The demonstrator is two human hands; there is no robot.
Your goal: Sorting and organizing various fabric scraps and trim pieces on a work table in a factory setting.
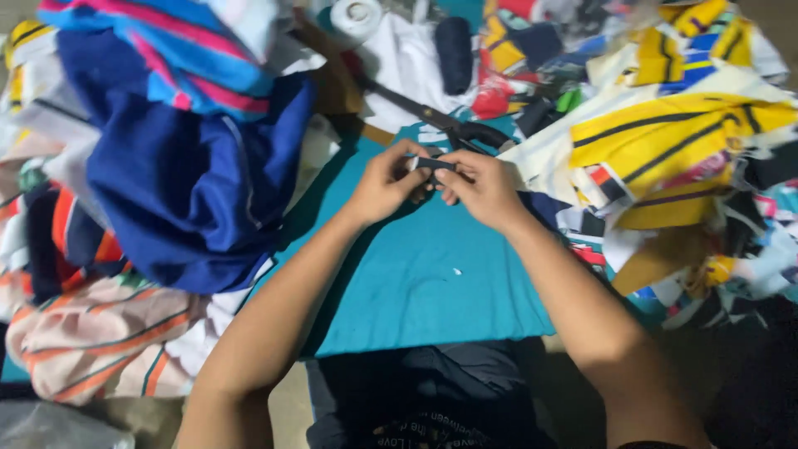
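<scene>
A heap of blue fabric (191, 183) lay at left. Centre, over teal cloth (432, 274), the left hand (384, 181) and right hand (482, 189) pinched a small dark strip (434, 164) taut between them — black scissors (449, 126) just beyond, yellow striped scraps (673, 141) piled right.

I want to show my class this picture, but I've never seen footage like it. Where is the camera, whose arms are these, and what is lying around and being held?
The single picture comes from a camera on a person's head, looking down at their own bare arms. The left hand and right hand meet over a teal cloth and pinch a small dark strip between them. Just beyond lie black-handled scissors. A blue garment is heaped on the left, yellow striped scraps on the right, and a white roll lies at the top.
</scene>
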